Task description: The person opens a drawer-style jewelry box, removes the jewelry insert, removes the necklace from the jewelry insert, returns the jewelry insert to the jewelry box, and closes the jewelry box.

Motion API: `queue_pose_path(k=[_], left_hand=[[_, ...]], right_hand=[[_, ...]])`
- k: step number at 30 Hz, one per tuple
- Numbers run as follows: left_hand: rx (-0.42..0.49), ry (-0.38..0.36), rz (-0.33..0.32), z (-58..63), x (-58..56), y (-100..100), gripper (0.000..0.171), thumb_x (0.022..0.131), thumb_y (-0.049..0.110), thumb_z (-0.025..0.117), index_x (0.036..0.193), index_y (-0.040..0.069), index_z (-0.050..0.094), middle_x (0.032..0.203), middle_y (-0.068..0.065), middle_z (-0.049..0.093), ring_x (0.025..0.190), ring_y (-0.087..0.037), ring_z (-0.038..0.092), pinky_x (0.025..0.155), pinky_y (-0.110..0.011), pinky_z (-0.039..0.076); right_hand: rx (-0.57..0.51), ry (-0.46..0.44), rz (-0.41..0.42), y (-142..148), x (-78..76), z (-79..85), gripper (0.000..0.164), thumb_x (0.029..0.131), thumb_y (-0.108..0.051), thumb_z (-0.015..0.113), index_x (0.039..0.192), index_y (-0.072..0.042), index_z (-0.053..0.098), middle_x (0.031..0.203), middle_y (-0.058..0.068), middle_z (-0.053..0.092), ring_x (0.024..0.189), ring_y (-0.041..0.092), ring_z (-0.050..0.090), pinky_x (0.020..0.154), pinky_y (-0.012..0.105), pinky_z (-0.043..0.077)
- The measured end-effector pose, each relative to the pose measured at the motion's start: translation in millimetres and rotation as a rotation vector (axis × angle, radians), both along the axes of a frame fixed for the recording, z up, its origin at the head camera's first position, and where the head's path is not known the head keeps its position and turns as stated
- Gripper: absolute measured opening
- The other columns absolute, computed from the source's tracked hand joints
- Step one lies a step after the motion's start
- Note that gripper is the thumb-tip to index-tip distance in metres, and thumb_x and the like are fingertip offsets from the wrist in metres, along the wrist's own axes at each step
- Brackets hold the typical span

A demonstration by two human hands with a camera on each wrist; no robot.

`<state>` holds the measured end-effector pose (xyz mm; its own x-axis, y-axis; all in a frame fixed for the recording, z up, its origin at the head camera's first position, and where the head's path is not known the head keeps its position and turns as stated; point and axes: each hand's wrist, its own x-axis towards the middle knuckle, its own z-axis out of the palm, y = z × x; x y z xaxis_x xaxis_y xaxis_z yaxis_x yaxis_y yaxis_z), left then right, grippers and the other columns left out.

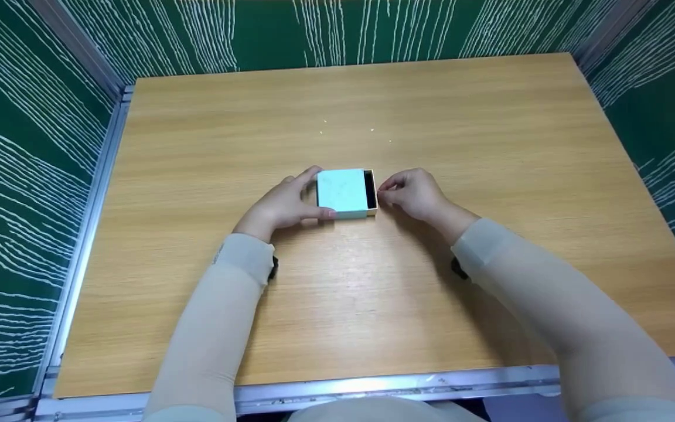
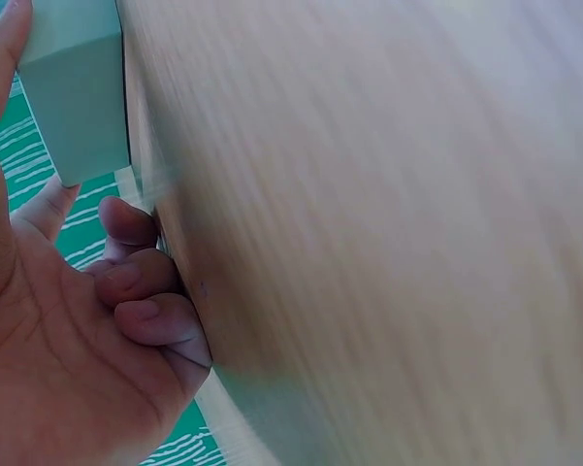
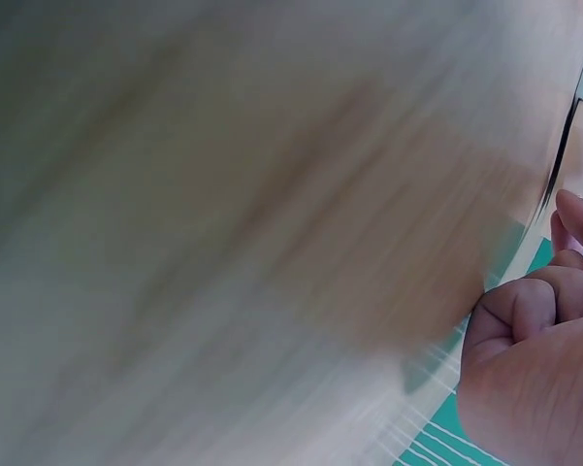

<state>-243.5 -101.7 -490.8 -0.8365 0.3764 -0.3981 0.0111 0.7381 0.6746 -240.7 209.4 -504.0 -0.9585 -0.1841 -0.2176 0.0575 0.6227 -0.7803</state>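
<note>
A light turquoise box sleeve (image 1: 341, 191) lies on the table in the head view, with a cream-edged inner drawer (image 1: 372, 212) sticking out a little on its right. The gap shows a dark interior. My left hand (image 1: 282, 204) grips the sleeve from the left, thumb on the near side and a finger at the far corner. In the left wrist view the other fingers curl beneath the sleeve's end (image 2: 78, 112). My right hand (image 1: 416, 193) has thumb and forefinger pinched together at the drawer's outer end; what lies between those fingertips is hidden.
The wooden table (image 1: 197, 146) carries several tiny white specks (image 1: 372, 130) beyond the box. Green walls (image 1: 267, 35) with white streaks enclose the back and sides. A metal rail (image 1: 396, 384) runs along the near edge.
</note>
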Motion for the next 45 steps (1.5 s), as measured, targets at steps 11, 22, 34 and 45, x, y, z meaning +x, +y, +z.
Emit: queue_pose_path(k=[11, 22, 34, 45], left_hand=[[0.008, -0.018, 0.018, -0.2, 0.3, 0, 0.12, 0.086, 0.068, 0.092, 0.18, 0.045, 0.023, 0.18, -0.014, 0.037, 0.165, -0.034, 0.04, 0.14, -0.057, 0.031], [0.038, 0.012, 0.051, -0.3, 2.6, 4, 0.115, 0.087, 0.059, 0.096, 0.179, 0.039, 0.03, 0.186, -0.006, 0.033, 0.175, -0.033, 0.029, 0.142, -0.057, 0.026], [0.101, 0.034, 0.076, -0.6, 1.1, 13, 0.116, 0.085, 0.048, 0.101, 0.178, 0.028, 0.034, 0.185, -0.004, 0.036, 0.173, -0.029, 0.033, 0.141, -0.053, 0.029], [0.1, 0.072, 0.045, -1.2, -2.8, 13, 0.112, 0.085, 0.045, 0.102, 0.174, 0.02, 0.039, 0.158, -0.006, 0.054, 0.144, -0.025, 0.051, 0.134, -0.05, 0.04]], right_hand=[[-0.004, -0.015, -0.007, 2, 0.9, 0.3, 0.018, 0.105, -0.015, 0.079, 0.114, -0.001, 0.086, 0.074, -0.014, 0.069, 0.068, 0.001, 0.058, 0.063, 0.017, 0.044], [-0.011, 0.015, -0.007, 6, 2.4, -0.8, 0.018, 0.104, -0.013, 0.078, 0.113, 0.001, 0.086, 0.078, -0.013, 0.072, 0.071, 0.002, 0.06, 0.066, 0.016, 0.046], [-0.027, -0.014, -0.03, 11, 3.0, 1.0, 0.02, 0.104, -0.013, 0.078, 0.117, 0.002, 0.085, 0.077, -0.01, 0.073, 0.07, 0.004, 0.059, 0.064, 0.017, 0.045], [-0.038, -0.023, -0.037, 14, 3.1, -0.1, 0.02, 0.104, -0.013, 0.078, 0.116, 0.002, 0.085, 0.077, -0.011, 0.072, 0.07, 0.003, 0.06, 0.065, 0.017, 0.046]])
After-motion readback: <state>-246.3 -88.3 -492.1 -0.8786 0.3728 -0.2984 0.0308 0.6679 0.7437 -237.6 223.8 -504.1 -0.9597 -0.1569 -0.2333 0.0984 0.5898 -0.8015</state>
